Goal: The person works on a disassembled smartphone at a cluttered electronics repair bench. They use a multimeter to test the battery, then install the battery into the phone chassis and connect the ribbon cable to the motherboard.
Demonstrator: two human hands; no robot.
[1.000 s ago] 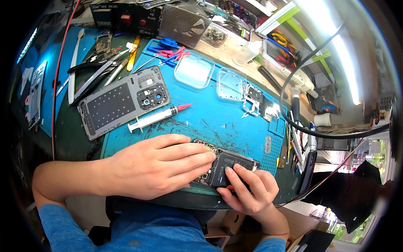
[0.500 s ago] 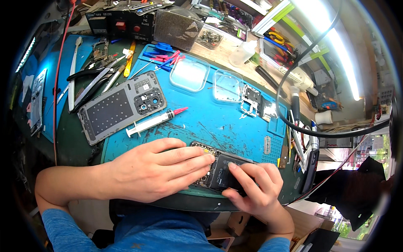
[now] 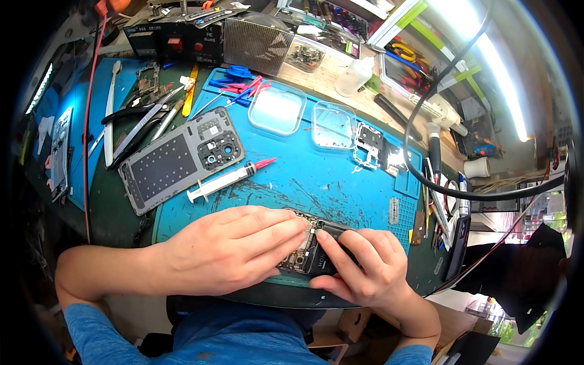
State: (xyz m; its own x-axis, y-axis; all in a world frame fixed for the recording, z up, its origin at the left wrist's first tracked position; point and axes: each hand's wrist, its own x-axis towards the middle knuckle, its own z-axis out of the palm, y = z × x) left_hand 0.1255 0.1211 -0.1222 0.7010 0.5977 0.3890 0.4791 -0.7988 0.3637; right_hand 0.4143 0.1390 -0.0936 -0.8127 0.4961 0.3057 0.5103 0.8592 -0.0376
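Cluttered repair counter (image 3: 121, 234) under bright strip lighting, covered mid-surface by blue work mat (image 3: 340, 176). Opened phone body (image 3: 310, 252), near edge of mat, directly before the person; circuit parts and dark battery exposed, largely hidden under both hands. Left hand (image 3: 228, 249): laid flat across left part of phone body, fingers (image 3: 274, 228) extended and close together, pressing down, steadying rather than gripping; not curled around anything. Right hand (image 3: 365, 271): fingers bent, tips bearing on dark battery area at seam with the board; whether a small part or tool is pinched between tips, cannot tell. Grey back cover (image 3: 179, 159) with camera cut-outs, off the phone, lying face-down well apart at upper left, half on mat. Syringe (image 3: 228, 178) with red tip, between back cover and hands, untouched. Two clear plastic trays (image 3: 277, 108), far side of mat, one holding small screws. Small metal frame pieces (image 3: 371, 143), right of trays. Tweezers and pliers (image 3: 137, 121), left of mat. Black cable (image 3: 438, 182), looping over right side. Judged state of work: disassembly well advanced, cover and shields already removed, interior open; work on internals around battery in hand; reassembly not begun.
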